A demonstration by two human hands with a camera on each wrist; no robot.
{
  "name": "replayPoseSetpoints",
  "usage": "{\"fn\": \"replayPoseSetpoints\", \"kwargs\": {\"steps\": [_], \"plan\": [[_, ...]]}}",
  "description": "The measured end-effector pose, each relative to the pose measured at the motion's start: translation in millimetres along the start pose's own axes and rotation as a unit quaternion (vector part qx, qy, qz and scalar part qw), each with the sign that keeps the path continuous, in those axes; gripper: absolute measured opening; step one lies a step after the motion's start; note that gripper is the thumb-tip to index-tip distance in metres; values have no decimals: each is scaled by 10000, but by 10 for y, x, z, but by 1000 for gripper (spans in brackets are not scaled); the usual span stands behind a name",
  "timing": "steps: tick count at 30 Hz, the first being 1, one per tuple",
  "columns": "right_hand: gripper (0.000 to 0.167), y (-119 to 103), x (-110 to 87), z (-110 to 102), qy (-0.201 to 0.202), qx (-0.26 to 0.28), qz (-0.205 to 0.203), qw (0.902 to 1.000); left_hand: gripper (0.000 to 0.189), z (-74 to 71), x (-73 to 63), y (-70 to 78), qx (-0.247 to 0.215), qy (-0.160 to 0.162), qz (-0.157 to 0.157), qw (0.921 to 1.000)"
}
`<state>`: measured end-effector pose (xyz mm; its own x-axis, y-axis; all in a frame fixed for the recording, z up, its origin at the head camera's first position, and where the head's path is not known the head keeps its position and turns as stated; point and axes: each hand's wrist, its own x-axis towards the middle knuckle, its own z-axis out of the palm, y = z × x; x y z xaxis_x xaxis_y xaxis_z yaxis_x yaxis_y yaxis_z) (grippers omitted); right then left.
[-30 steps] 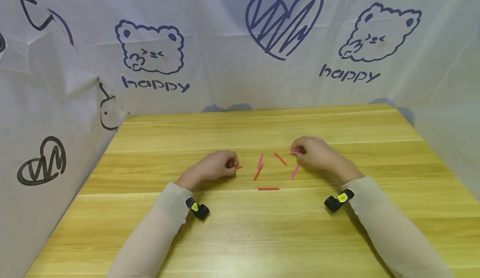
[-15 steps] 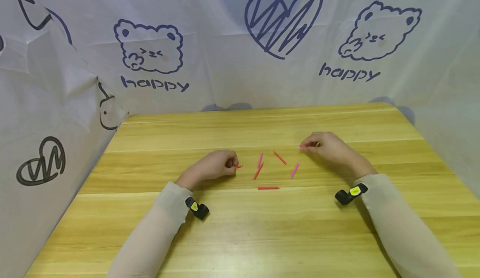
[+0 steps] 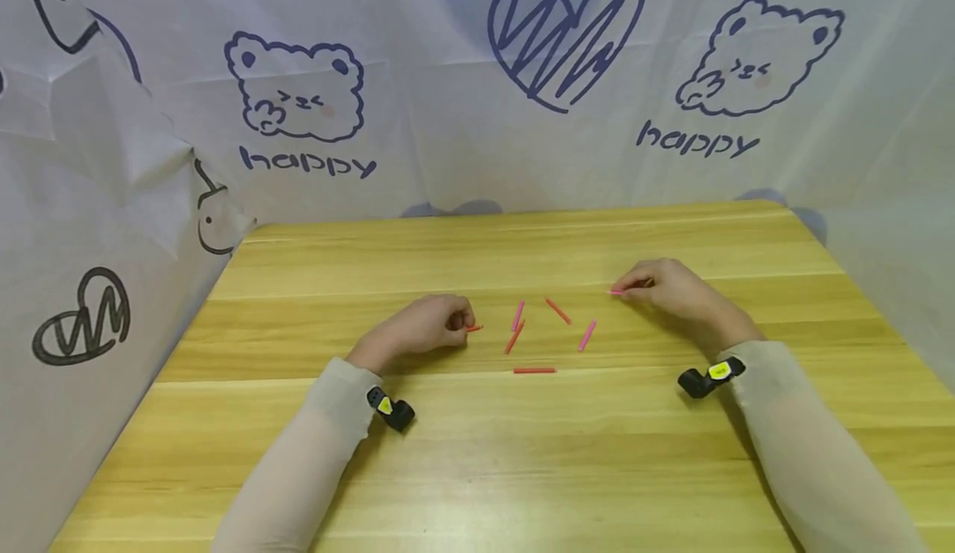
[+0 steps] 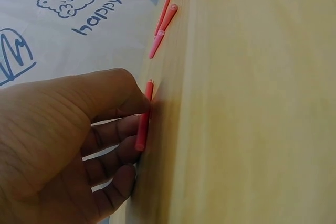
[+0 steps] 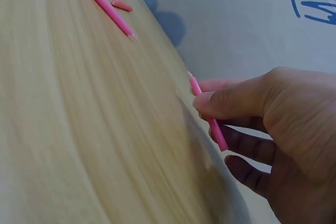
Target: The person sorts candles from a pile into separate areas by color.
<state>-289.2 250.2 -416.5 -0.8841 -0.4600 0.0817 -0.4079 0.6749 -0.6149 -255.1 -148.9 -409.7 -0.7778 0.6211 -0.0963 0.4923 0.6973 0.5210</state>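
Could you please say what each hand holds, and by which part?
The left hand pinches a red candle near its middle; the right hand, a pink candle nearer its wick.

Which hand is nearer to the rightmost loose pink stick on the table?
Right. The right hand, pinching another pink stick, is beyond the rightmost loose pink stick and to its right; the left hand is farther off, to its left.

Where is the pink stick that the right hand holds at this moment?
In the head view, the pink stick is right of centre, pinched by the right hand, up and right of the nearest loose pink stick.
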Motion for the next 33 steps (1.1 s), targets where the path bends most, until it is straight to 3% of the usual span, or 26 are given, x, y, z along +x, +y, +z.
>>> {"fn": "replayPoseSetpoints", "kwargs": {"steps": [8,22,33], "plan": [[14,72,-36,-3,-134,209,245,9994,13,-22,-9,4,68,-40,61,10000],[12,171,-49,20,-28,437,-175,9989,15,-22,-23,36,294,37,88,9995],[13,220,-75,46,-1,503,-49,9987,18,-20,-19,72,641,-9,3,9979]]}}
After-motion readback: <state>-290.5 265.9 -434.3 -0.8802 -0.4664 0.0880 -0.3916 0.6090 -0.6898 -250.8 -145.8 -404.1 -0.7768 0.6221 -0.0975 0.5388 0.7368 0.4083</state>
